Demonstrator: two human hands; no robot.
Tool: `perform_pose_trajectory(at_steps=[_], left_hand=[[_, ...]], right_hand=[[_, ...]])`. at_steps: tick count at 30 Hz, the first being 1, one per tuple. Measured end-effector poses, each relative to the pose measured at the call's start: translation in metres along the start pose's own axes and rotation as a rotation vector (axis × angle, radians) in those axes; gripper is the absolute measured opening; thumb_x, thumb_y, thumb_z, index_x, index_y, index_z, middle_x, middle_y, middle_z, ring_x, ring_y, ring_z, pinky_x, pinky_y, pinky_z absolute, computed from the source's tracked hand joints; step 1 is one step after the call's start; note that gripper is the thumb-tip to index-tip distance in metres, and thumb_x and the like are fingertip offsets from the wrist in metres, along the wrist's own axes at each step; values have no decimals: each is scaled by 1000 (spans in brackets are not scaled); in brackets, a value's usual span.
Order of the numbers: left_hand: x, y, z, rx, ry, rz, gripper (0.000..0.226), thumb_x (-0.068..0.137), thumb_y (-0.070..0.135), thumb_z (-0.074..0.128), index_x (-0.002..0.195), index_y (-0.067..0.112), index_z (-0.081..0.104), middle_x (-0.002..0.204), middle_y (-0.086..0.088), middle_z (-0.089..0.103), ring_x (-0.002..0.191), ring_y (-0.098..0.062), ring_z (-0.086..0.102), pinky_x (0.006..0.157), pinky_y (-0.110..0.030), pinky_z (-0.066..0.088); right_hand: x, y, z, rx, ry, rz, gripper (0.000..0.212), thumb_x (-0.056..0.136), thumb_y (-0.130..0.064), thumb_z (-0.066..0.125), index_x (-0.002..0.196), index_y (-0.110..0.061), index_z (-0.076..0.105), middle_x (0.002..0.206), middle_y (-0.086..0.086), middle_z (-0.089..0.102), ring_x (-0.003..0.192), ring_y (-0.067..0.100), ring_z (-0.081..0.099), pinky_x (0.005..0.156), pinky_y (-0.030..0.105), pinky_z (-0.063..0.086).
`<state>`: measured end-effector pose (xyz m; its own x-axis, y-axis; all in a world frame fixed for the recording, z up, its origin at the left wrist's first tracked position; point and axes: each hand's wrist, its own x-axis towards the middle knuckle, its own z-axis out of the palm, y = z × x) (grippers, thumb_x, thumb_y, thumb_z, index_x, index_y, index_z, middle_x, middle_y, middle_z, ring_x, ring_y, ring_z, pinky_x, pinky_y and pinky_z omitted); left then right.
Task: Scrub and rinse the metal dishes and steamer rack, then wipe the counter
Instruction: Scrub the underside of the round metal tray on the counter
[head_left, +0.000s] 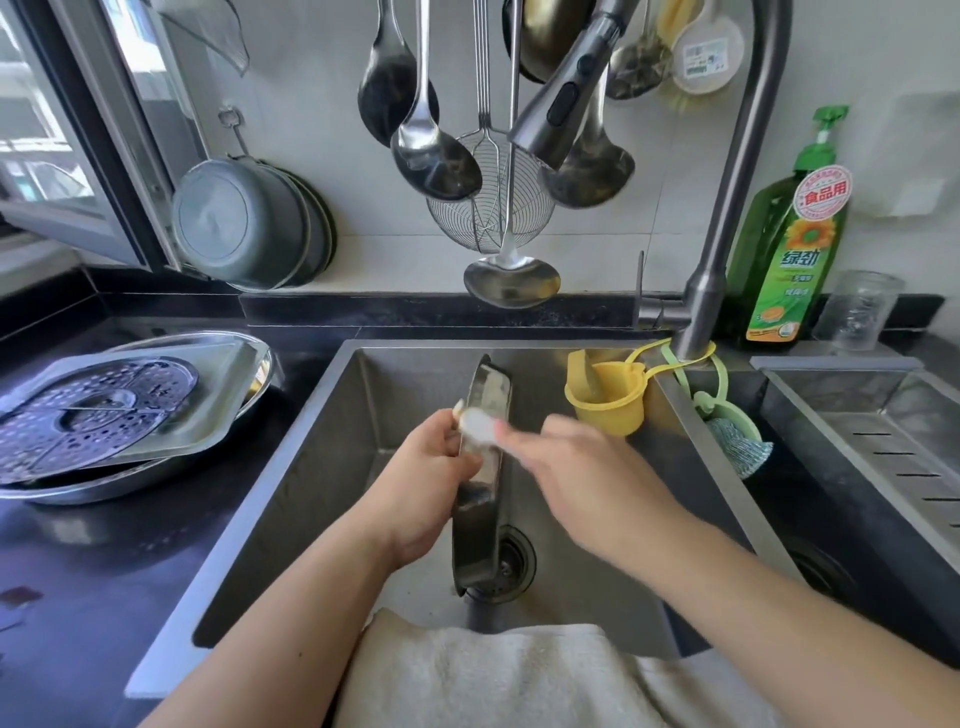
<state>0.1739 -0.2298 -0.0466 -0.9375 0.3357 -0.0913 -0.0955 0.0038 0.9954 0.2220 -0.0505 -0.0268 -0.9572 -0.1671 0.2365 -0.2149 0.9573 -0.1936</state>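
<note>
My left hand (426, 478) grips a metal dish (480, 467), fingers curled round its rim; the dish stands on edge over the sink (322, 467), its lower end near the drain (511, 564) at 6 o'clock. My right hand (582, 467) comes in from 3 o'clock, blurred; it appears to hold a pale sponge (478, 427) against the dish's upper part, though I cannot tell how tight the fingers are.

At 9 o'clock, on the dark counter (104, 571), a stack: round steamer rack (88, 410) with holes lies on a square tray (208, 410), both on a wide pan (104, 488).

At 2 o'clock, a yellow cup (608, 405) hangs from the faucet (727, 208) base, a mesh scrubber (737, 447) just beside it. Green soap bottle (789, 249) and a glass jar (857, 312) further out at 2 o'clock.

At 12 o'clock, ladles (431, 150) and a wire skimmer (488, 208) hang on the wall. At 6 o'clock, a white towel (493, 675) drapes the sink's near edge.
</note>
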Motion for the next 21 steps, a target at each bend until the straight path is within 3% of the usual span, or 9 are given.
perform_pose_trajectory(at_steps=[5, 9, 13, 16, 19, 21], left_hand=[[-2, 2, 1, -53, -6, -89, 36, 102, -8, 47, 128, 14, 61, 123, -23, 68, 112, -42, 68, 99, -62, 54], [-6, 5, 4, -86, -31, -139, 28, 102, -7, 46, 122, 2, 64, 112, -24, 73, 96, -31, 69, 96, -53, 57], [-5, 5, 11, -205, -28, -153, 29, 90, -21, 47, 109, -7, 64, 99, -29, 64, 96, -35, 62, 97, -48, 57], [-2, 1, 10, -308, -3, -195, 35, 87, -24, 45, 112, -7, 63, 99, -26, 63, 97, -36, 64, 97, -47, 57], [0, 2, 7, -463, 30, -270, 35, 83, -17, 44, 108, -6, 66, 104, -24, 66, 102, -37, 64, 112, -59, 45], [-1, 6, 5, -578, 49, -292, 28, 87, -1, 44, 107, -6, 63, 109, -25, 67, 107, -42, 68, 108, -58, 49]], right_hand=[[9, 16, 3, -21, 43, 77, 66, 104, -10, 42, 156, -47, 24, 84, -4, 39, 71, 23, 51, 54, 39, 40], [-1, 10, 11, 45, -19, 1, 58, 108, -20, 39, 154, -52, 24, 83, -1, 38, 71, 26, 49, 58, 44, 41], [5, 4, 10, 77, 2, -53, 56, 106, -27, 43, 152, -55, 25, 82, 0, 39, 72, 28, 50, 60, 47, 45], [5, 7, 11, 31, -12, -60, 55, 106, -27, 43, 151, -55, 28, 83, -1, 41, 73, 29, 52, 60, 44, 44], [5, 10, 11, 37, -27, -29, 56, 107, -27, 41, 148, -62, 26, 85, -2, 44, 76, 29, 54, 61, 45, 48], [0, 1, 14, 57, -78, -80, 55, 106, -30, 42, 147, -63, 26, 85, -2, 45, 75, 28, 55, 61, 45, 48]])
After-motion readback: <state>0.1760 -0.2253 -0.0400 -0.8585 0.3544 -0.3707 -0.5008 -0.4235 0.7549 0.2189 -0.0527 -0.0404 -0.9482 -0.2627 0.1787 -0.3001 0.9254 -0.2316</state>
